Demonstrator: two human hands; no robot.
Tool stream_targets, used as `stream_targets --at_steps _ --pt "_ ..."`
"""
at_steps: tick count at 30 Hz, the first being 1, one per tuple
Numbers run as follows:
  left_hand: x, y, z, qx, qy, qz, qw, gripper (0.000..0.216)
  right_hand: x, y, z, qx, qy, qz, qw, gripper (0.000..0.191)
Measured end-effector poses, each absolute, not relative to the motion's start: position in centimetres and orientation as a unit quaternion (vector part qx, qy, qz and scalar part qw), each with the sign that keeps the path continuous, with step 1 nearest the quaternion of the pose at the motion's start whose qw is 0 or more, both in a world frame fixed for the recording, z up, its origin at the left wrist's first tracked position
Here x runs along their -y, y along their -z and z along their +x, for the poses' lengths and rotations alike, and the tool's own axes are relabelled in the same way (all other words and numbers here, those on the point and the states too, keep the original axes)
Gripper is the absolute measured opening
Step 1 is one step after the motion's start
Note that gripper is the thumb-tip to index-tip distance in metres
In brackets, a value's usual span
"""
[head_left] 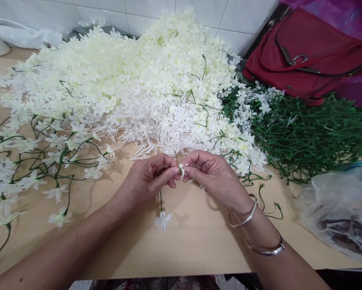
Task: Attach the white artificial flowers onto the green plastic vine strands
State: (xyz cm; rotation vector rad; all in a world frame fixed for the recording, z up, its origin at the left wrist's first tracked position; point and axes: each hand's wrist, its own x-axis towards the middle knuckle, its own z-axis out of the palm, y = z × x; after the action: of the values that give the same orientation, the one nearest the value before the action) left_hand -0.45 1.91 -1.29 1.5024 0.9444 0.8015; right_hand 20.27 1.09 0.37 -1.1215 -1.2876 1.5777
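Note:
My left hand (144, 179) is closed in a pinch on a green plastic stem. Below its fingers, a finished white artificial flower (162, 221) dangles from a dark green stalk. Thumb and forefinger of my right hand (220, 181) pinch a small white blossom (182, 169) that meets the left fingertips. How the blossom joins the stem is hidden by the fingers. Just beyond both hands lie loose thin white stamens (157, 125) and a large heap of cream-white petals (114, 68).
Assembled flowers with green stems (60, 157) are spread over the left of the wooden table (181, 253). A pile of green stems (311, 133) lies at right, beneath a red handbag (308, 48). A clear plastic bag (341, 213) sits nearer. White wall tiles (150, 10) stand behind.

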Motion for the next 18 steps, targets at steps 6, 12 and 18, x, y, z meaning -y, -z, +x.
stream_targets --at_steps 6,12,18 --pt "-1.7 1.7 -0.3 -0.420 -0.343 0.655 0.526 0.017 -1.2 -0.6 20.1 0.520 -0.619 -0.442 0.390 0.019" --pt "-2.0 1.5 0.0 -0.389 -0.370 0.610 0.583 0.017 -1.4 -0.4 20.2 0.490 -0.633 -0.429 0.418 0.027" --pt "-2.0 1.1 0.0 -0.359 -0.371 0.591 0.620 0.014 -1.5 -0.5 21.1 0.503 -0.638 -0.417 0.409 0.026"
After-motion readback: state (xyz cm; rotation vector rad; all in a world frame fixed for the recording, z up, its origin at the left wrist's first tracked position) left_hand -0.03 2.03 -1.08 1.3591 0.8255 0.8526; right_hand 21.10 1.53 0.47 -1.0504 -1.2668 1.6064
